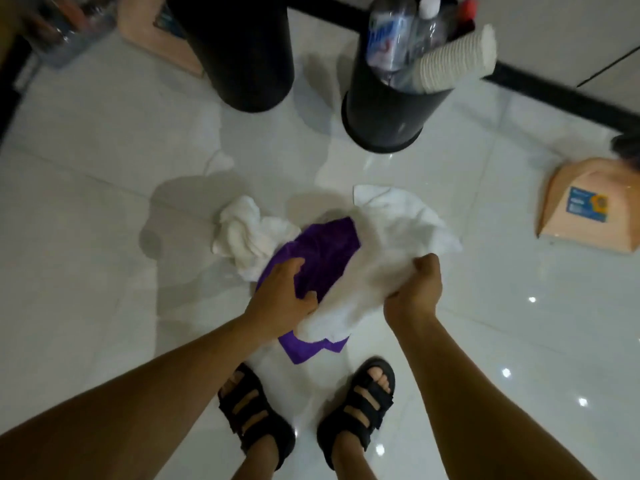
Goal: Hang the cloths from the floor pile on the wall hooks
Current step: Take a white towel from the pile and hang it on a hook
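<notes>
Three cloths lie in a loose pile on the glossy white tiled floor [104, 237]. One is a purple cloth [322, 251], soft and matte, spread fairly flat in the middle. Two are white. A crumpled white cloth [246, 233] is bunched into thick folds against the purple cloth's left edge. A larger white cloth [391, 244] drapes over the purple cloth's right side in wide creases.

The left hand [282, 299] has its fingers curled into the purple cloth and grips a fold of it. The right hand [415, 289], just right of the purple cloth, is closed around a gathered edge of the larger white cloth.

Beyond the purple cloth stand two black round bins. The right bin [381, 116] holds clear plastic bottles [388, 32], at least two, though their exact number cannot be told. It also holds one ribbed stack of pale paper cups [457, 60] leaning over the rim. What the left bin [239, 46] holds cannot be seen.

A peach plastic dustpan [588, 209] with a blue label lies well to the right of the purple cloth. A second peach plastic piece [152, 32] lies far beyond it to the left. Below the purple cloth are two feet in black strapped sandals [252, 414].
</notes>
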A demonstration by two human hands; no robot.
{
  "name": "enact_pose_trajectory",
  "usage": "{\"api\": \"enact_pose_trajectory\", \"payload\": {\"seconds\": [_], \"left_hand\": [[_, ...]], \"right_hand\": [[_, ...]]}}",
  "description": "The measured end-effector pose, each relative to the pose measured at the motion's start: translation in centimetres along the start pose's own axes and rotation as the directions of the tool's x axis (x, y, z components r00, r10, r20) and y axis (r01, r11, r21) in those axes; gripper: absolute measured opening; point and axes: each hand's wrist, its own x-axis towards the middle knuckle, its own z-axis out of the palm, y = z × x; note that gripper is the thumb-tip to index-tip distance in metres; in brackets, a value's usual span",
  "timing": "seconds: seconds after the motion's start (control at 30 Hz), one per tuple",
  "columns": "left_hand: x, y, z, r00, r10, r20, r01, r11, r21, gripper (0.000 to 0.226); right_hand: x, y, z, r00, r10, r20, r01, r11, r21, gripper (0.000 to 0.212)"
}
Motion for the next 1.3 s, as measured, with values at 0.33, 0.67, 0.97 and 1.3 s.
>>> {"api": "enact_pose_trajectory", "payload": {"seconds": [0.33, 0.67, 0.97, 1.3], "left_hand": [[-14.8, 20.6, -22.1, 0.918, 0.339, 0.205, -0.376, 0.908, 0.185, 0.082], [-31.4, 28.1, -41.6, 0.932, 0.358, -0.063, -0.353, 0.933, 0.074, 0.018], [-43.2, 29.3, -49.9, 0.997, 0.053, -0.063, -0.077, 0.880, -0.469, 0.075], [-53.2, 31.5, -54.8, 0.871, 0.085, -0.483, -0.472, 0.418, -0.776, 0.042]], "right_hand": [[-27.4, -19.0, 8.2, 0.664, 0.126, 0.737, 0.462, 0.706, -0.537, 0.021], [-51.0, -30.1, 17.6, 0.522, 0.344, 0.781, 0.839, -0.371, -0.398, 0.042], [-63.7, -31.1, 23.3, -0.107, -0.435, 0.894, 0.838, -0.523, -0.154, 0.033], [-65.7, -29.0, 19.9, 0.523, 0.375, 0.765, 0.795, 0.108, -0.597, 0.095]]}}
